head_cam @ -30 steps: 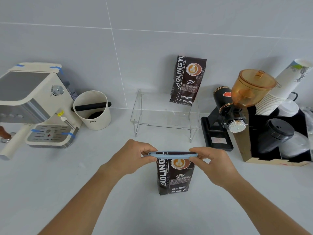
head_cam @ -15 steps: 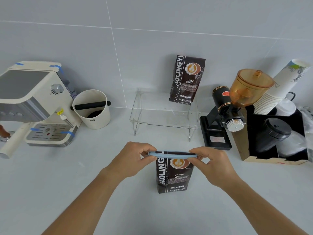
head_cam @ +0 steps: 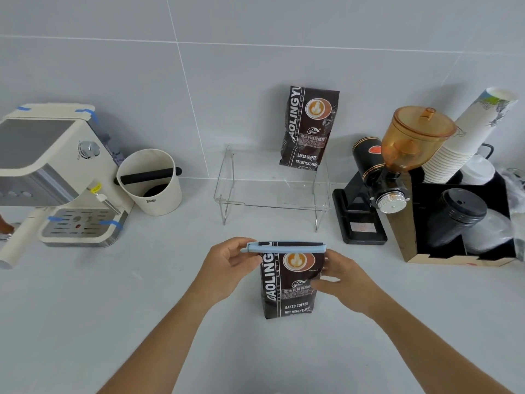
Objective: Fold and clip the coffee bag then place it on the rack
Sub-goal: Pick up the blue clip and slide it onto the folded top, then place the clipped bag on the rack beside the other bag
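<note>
Left hand (head_cam: pixel 227 268) is pinching the blue clip (head_cam: pixel 284 247); right hand (head_cam: pixel 343 282) is gripping the coffee bag (head_cam: pixel 287 288) (upright on bench). Lifting could be popping a half-latched clip.

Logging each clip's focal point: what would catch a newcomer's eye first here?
The dark coffee bag standing front and centre on the counter, a blue clip across its folded top, with the left hand at the clip's end and the right hand on the bag's side. Behind it, a second bag stands on the clear rack against the wall.
</note>
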Demonstrator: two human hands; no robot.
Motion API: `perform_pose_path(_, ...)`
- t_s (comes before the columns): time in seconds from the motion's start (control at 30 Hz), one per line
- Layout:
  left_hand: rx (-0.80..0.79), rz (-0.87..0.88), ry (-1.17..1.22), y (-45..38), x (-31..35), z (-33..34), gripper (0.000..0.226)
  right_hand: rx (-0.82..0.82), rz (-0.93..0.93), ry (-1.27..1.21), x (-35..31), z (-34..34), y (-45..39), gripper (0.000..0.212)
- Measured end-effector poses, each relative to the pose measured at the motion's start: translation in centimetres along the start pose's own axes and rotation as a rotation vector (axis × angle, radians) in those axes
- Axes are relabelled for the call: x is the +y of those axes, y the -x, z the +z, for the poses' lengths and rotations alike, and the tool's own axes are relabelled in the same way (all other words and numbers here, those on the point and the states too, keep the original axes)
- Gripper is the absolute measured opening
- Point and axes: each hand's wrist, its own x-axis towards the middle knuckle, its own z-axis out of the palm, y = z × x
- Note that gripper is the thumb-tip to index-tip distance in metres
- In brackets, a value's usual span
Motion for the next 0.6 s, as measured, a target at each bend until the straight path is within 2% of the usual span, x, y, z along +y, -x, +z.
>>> perform_pose_path(0.2, -0.006, -0.113, 0.128, 1.3, -3.4, 2.4, 0.050, -0.039, 0.061, -0.190, 1.0, 1.6, -0.6, 0.066)
perform_pose_path(0.33, -0.035, -0.210, 0.058, 2.4, -6.3, 3.1, 0.062, 0.000, 0.037, -0.233, 1.9, 2.0, -0.5, 0.068)
perform_pose_path(0.47, -0.024, -0.190, -0.012, 3.0, -8.1, 3.7, 0.058, 0.023, 0.040, -0.285, 3.2, 2.6, 0.4, 0.061)
perform_pose_path(0.6, 0.010, -0.154, -0.001, 3.2, -8.6, 4.3, 0.051, 0.042, 0.029, -0.334, 4.9, 3.8, 1.5, 0.067)
